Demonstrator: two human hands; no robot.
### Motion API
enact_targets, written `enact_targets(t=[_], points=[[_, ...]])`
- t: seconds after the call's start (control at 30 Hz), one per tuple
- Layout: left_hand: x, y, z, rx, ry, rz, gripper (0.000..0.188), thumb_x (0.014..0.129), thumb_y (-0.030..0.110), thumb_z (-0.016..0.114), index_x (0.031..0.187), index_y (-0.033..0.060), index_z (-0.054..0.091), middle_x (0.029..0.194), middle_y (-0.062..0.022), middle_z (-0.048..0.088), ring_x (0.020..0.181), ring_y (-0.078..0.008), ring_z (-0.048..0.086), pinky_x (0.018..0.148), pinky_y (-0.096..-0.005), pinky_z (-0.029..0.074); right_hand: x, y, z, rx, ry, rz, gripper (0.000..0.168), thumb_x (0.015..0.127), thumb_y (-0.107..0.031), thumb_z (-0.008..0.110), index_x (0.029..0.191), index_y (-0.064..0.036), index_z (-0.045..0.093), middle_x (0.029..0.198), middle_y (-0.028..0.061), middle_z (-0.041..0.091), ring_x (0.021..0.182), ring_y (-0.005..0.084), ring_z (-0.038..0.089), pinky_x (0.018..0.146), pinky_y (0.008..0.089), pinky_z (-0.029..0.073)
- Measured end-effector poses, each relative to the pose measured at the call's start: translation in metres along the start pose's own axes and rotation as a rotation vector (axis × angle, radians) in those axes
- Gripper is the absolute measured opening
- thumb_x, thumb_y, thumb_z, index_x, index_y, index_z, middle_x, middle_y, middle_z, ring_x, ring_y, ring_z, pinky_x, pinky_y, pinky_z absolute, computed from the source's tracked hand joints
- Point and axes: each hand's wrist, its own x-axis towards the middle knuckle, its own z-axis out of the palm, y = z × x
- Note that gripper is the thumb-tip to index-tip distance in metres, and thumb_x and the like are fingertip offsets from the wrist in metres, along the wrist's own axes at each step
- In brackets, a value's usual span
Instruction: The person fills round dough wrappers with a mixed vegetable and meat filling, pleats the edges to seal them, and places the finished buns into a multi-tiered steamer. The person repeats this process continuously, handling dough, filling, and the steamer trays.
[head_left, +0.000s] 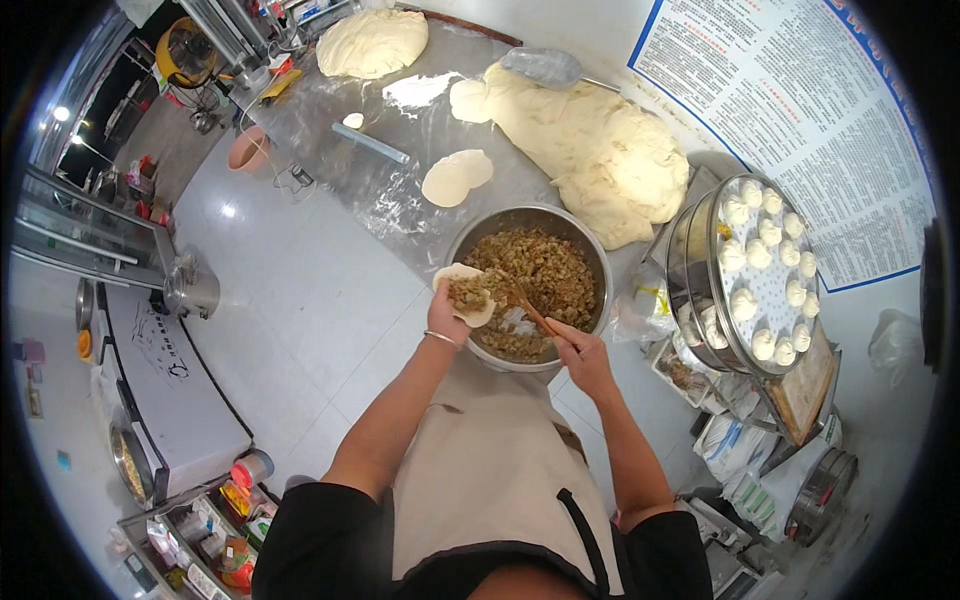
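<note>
My left hand (448, 319) holds a round dough wrapper (481, 311) with chopped filling on it, over the left edge of a steel bowl (604, 281). My right hand (583, 356) grips the handle of a wooden spoon or spatula (531, 307), whose far end meets the filling near the wrapper. Brown-green chopped filling (559, 262) lies in the bowl. Beyond the bowl, flat dough wrappers (450, 180) that overlap rest on the floured metal worktop (315, 112). A large mass of dough (622, 150) spreads behind the bowl, and a grey-blue rod (370, 143) lies to the left.
At the right, stacked steamer trays (765, 285) hold several pleated buns. Another dough mound (373, 43), loose flour (420, 91) and a plastic-wrapped item (541, 67) are on the far worktop. A pinkish bucket (249, 148) stands on the floor beside the worktop's left edge.
</note>
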Motion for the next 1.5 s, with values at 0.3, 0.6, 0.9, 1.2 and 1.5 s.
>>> enact_targets(t=[0.3, 0.6, 0.9, 1.2, 1.5], points=[[-0.018, -0.034, 0.048, -0.102, 0.018, -0.191, 0.041, 0.102, 0.042, 0.035, 0.120, 0.0122, 0.056, 0.125, -0.0102, 0.059, 0.117, -0.0338, 0.054, 0.102, -0.0554, 0.041, -0.021, 0.007, 0.017, -0.605, 0.219, -0.417, 0.044, 0.080, 0.002, 0.063, 0.120, -0.016, 0.067, 0.070, 0.0058, 0.052, 0.061, 0.0235, 0.057, 0.052, 0.0360, 0.046], [-0.009, -0.016, 0.012, -0.019, -0.219, -0.131, 0.046, 0.104, 0.042, 0.030, 0.129, 0.0109, 0.050, 0.132, -0.0111, 0.054, 0.122, -0.0315, 0.052, 0.104, -0.0538, 0.040, -0.015, -0.025, -0.022, -0.692, 0.197, -0.463, 0.051, 0.072, 0.003, 0.062, 0.116, -0.021, 0.069, 0.068, 0.0014, 0.050, 0.061, 0.0206, 0.055, 0.049, 0.0349, 0.044], [-0.004, -0.009, 0.002, -0.046, -0.118, -0.088, 0.046, 0.104, 0.041, 0.030, 0.132, 0.0099, 0.048, 0.133, -0.0128, 0.054, 0.125, -0.0336, 0.050, 0.106, -0.0546, 0.038, -0.008, -0.027, -0.034, -0.882, 0.140, -0.483, 0.049, 0.071, -0.002, 0.061, 0.115, -0.023, 0.067, 0.072, 0.0008, 0.049, 0.065, 0.0182, 0.056, 0.050, 0.0324, 0.046], [-0.016, -0.002, 0.006, -0.054, -0.149, -0.161, 0.039, 0.104, 0.036, 0.034, 0.124, 0.0088, 0.053, 0.123, -0.0116, 0.060, 0.117, -0.0331, 0.057, 0.100, -0.0529, 0.046, -0.004, 0.011, -0.025, -0.983, 0.059, -0.432, 0.046, 0.074, -0.004, 0.060, 0.116, -0.021, 0.066, 0.076, 0.0013, 0.052, 0.072, 0.0207, 0.058, 0.053, 0.0343, 0.048], [-0.052, -0.001, 0.045, 0.121, -0.319, -0.287, 0.034, 0.099, 0.019, 0.050, 0.132, 0.0083, 0.046, 0.127, -0.0120, 0.057, 0.115, -0.0315, 0.058, 0.088, -0.0491, 0.054, 0.016, 0.014, 0.023, -0.302, 0.049, -0.242, 0.033, 0.085, -0.010, 0.065, 0.118, -0.005, 0.064, 0.103, 0.0082, 0.065, 0.087, 0.0216, 0.063, 0.071, 0.0328, 0.054]])
